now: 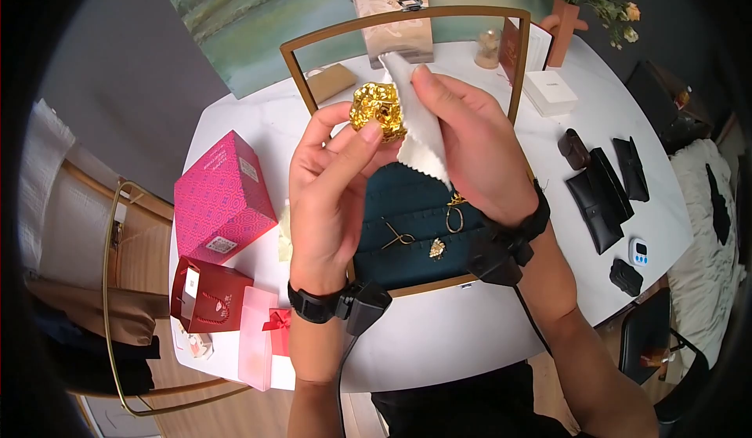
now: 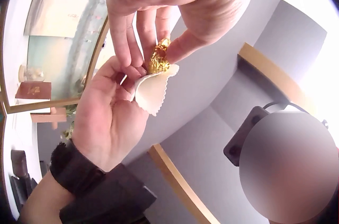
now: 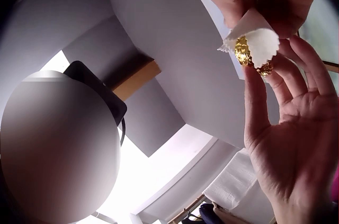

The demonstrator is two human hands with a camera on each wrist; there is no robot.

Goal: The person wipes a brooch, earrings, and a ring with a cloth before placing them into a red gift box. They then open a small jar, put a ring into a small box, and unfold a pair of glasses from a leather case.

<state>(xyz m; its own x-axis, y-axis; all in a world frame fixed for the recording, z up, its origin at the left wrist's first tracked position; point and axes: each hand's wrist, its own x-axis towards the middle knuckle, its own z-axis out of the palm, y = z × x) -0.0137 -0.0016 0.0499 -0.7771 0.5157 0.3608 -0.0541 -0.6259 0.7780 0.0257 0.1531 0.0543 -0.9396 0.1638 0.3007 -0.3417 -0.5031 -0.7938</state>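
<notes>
My left hand (image 1: 333, 175) pinches a shiny gold ornament (image 1: 374, 107) with a crumpled, petal-like surface between thumb and fingers. Against its right side my right hand (image 1: 484, 144) holds a white cloth (image 1: 423, 144) with zigzag edges, thumb on top. The cloth (image 3: 260, 41) wraps over part of the gold piece (image 3: 242, 50) in the right wrist view. Both hands are raised above an open display case (image 1: 407, 287) with a wooden frame and dark green lining. On the lining lie a gold pendant-like piece (image 1: 437, 248), a thin gold piece (image 1: 398, 234) and a gold ring-shaped piece (image 1: 454, 219).
The case's glass lid (image 1: 403, 15) stands raised behind the hands. Left are a magenta box (image 1: 223, 195), a dark red bag (image 1: 207, 297) and a pink box (image 1: 254, 336). Right lie black pouches (image 1: 595, 203), a small white timer (image 1: 639, 251) and a white box (image 1: 551, 93).
</notes>
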